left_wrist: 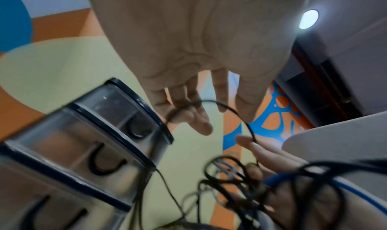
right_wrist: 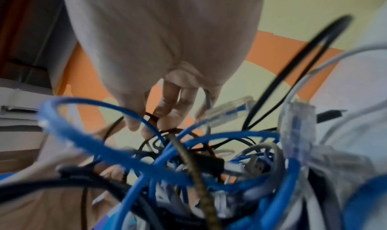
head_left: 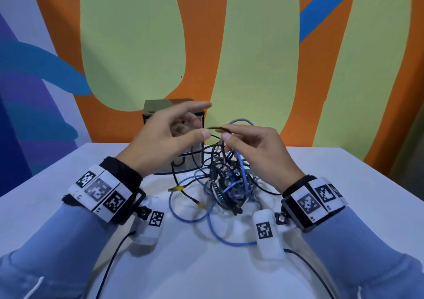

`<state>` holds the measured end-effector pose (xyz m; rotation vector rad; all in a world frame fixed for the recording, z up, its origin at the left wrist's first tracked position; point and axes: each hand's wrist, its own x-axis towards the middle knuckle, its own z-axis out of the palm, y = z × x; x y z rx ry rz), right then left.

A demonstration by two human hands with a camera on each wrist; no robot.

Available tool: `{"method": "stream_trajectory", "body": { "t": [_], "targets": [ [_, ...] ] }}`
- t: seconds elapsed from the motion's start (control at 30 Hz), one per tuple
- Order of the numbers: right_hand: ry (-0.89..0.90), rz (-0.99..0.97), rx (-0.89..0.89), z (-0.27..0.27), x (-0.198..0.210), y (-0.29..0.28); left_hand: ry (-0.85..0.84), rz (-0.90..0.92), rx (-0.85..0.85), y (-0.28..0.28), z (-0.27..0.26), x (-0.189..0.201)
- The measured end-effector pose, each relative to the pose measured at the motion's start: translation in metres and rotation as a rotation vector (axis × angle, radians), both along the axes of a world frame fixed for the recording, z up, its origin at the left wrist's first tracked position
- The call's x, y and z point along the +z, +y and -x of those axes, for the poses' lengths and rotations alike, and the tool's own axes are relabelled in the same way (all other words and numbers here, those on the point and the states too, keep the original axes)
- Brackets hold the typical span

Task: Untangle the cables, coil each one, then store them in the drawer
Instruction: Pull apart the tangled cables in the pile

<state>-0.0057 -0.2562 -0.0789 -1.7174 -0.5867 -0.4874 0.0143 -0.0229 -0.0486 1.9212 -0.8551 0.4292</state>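
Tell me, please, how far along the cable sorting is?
Nothing looks done: no coiled cable is visible. In hand: the right hand pinches a dark braided cable above the blue, black and grey cable tangle; the left hand is beside it. Left: untangling, coiling, storing in the small clear-fronted drawer unit.

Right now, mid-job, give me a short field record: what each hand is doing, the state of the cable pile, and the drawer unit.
left hand: raised over the pile, thumb and fingers around a thin black cable
right hand: pinches a braided dark cable lifted from the pile
cable tangle: blue, black and grey cables still knotted on the white table
coiled cables: none visible
drawer unit: behind the tangle, clear fronts, drawers closed
stage: untangling, nothing stored
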Motion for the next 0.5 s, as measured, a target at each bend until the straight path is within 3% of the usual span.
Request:
{"method": "stream_trajectory", "body": {
  "t": [0.1,0.2,0.27,0.37,0.5],
  "targets": [
    [0.035,-0.037,0.097,0.004,0.001,0.002,-0.021,-0.013,-0.026,-0.012,0.005,-0.007],
    [0.08,-0.044,0.14,0.007,0.004,0.001,-0.042,0.012,0.077,-0.007,-0.002,-0.01],
    [0.07,-0.02,0.046,0.006,0.005,-0.001,-0.036,0.026,0.095,-0.001,-0.004,-0.007],
    [-0.017,0.111,-0.107,0.002,0.002,-0.005,0.106,0.065,-0.005,0.004,0.001,0.0],
    [0.022,0.263,-0.094,-0.001,0.001,-0.016,0.182,0.095,-0.104,0.0,0.012,0.003]
  ]
}}
